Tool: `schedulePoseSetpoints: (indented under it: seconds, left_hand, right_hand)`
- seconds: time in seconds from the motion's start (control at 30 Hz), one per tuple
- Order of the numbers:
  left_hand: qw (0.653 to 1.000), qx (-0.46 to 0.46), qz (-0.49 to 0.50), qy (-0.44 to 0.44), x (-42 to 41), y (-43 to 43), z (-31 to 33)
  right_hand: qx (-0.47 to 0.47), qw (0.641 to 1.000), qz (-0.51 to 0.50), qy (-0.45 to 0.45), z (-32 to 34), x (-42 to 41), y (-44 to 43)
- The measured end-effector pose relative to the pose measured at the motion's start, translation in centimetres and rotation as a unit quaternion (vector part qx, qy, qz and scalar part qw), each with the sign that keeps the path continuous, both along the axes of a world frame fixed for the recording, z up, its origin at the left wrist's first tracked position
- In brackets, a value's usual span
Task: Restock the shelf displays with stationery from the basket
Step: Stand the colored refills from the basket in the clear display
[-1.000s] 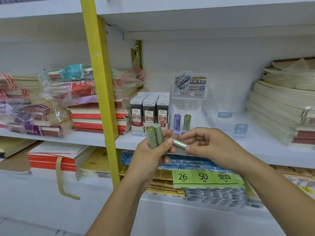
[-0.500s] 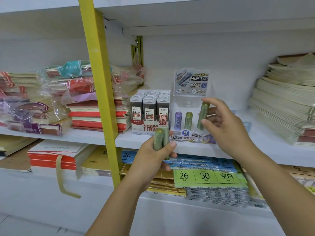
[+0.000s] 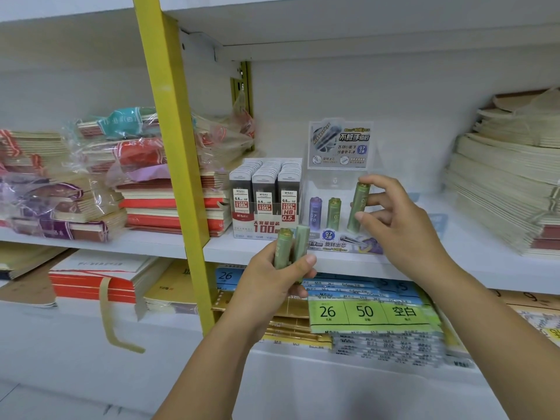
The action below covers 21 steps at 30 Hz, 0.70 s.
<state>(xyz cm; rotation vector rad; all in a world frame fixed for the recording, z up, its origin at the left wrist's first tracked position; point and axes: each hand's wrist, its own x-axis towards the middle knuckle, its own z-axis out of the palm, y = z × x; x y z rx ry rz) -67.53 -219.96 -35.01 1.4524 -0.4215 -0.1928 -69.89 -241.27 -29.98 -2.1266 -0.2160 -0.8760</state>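
Note:
My right hand [image 3: 400, 225] pinches a green lead tube [image 3: 358, 207] upright inside the clear display stand [image 3: 339, 183] on the middle shelf, to the right of a purple tube [image 3: 314, 213] and another green tube [image 3: 334, 214] standing there. My left hand [image 3: 272, 280] grips two more green tubes [image 3: 291, 247] upright, just in front of the shelf edge. No basket is in view.
A box of black lead cases [image 3: 265, 195] stands left of the stand. A yellow shelf post [image 3: 178, 165] rises at left, with wrapped notebook stacks [image 3: 91, 177] beyond it. Cream notebooks [image 3: 509, 183] pile at right. Label packs [image 3: 372, 313] lie on the lower shelf.
My right hand took one green tube from the left hand's bunch and carried it up into the display stand, lowering it a little since half a second ago. The left hand stayed put.

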Motion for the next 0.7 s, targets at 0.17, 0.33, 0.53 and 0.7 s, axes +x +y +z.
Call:
schedulePoseSetpoints:
  seconds: [0.17,0.33,0.53,0.7]
  left_hand:
    - [0.999,-0.035,-0.015,0.029,0.1,0.0,0.1]
    - [0.997,-0.058,-0.025,0.039,-0.2,0.1,0.3]
    - [0.997,-0.056,-0.038,0.034,-0.6,-0.1,0.7]
    - [0.996,-0.038,-0.076,0.023,-1.4,-0.4,1.3]
  right_hand:
    - [-0.021,1.000,-0.014,0.003,-0.1,0.0,0.1]
    - [-0.077,0.996,-0.029,0.045,-0.7,0.1,0.2]
    - [-0.017,0.999,-0.014,0.044,-0.6,0.0,0.2]
    - [-0.070,0.991,-0.054,-0.100,1.4,-2.0,0.8]
